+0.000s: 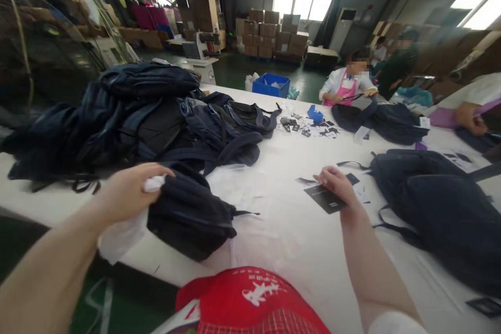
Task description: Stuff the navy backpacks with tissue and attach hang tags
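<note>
My left hand point(131, 190) is closed on the end of a small dark navy backpack point(191, 216) lying at the front edge of the table. A crumpled piece of white plastic point(123, 235) hangs below the same hand, partly covered by my wrist. Over the table to the right, my right hand point(335, 183) pinches a black hang tag point(324, 199) with small pale print. More black and white tags point(362, 190) lie just beyond that hand. A larger dark backpack point(434, 203) rests flat to its right, with straps spread toward my forearm.
A heap of dark backpacks point(152, 120) covers the table's left side. Loose tags point(313, 128) lie scattered at the far middle. Across the white table point(274, 177), a co-worker in a pink apron point(345, 91) handles a bag; another person's hand point(472, 117) is at right. A blue bin point(271, 85) stands behind.
</note>
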Demonstrator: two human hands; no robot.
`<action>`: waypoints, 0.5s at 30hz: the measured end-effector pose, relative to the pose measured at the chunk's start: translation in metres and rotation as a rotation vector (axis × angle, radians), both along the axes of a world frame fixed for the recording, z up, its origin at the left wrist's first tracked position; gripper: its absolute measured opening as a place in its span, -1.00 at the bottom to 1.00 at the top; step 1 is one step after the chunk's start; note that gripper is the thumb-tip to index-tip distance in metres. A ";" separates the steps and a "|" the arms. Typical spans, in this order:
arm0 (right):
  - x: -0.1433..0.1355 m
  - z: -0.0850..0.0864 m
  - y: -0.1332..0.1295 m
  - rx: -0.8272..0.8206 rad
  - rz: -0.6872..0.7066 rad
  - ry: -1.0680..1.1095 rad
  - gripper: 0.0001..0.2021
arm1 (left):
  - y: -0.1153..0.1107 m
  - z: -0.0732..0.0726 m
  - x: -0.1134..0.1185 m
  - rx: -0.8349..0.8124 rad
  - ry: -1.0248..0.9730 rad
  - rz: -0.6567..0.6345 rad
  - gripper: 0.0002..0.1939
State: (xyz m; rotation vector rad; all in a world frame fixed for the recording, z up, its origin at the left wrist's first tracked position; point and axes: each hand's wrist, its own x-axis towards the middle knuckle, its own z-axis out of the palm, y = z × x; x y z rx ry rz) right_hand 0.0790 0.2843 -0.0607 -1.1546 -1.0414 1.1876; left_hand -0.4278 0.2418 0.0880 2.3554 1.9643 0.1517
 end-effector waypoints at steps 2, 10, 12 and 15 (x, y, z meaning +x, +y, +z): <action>-0.011 0.027 -0.015 0.067 0.014 0.066 -0.72 | -0.001 -0.009 0.026 -0.168 -0.157 -0.137 -0.59; -0.082 0.069 -0.068 0.168 0.110 0.119 -0.70 | -0.011 -0.031 0.137 -0.200 -0.256 -0.472 -0.38; -0.096 0.074 -0.078 0.167 0.111 0.121 -0.68 | -0.014 -0.033 0.148 -0.183 -0.226 -0.520 -0.34; -0.111 0.084 -0.088 0.205 0.091 0.136 -0.64 | -0.018 -0.038 0.156 -0.179 -0.250 -0.597 -0.16</action>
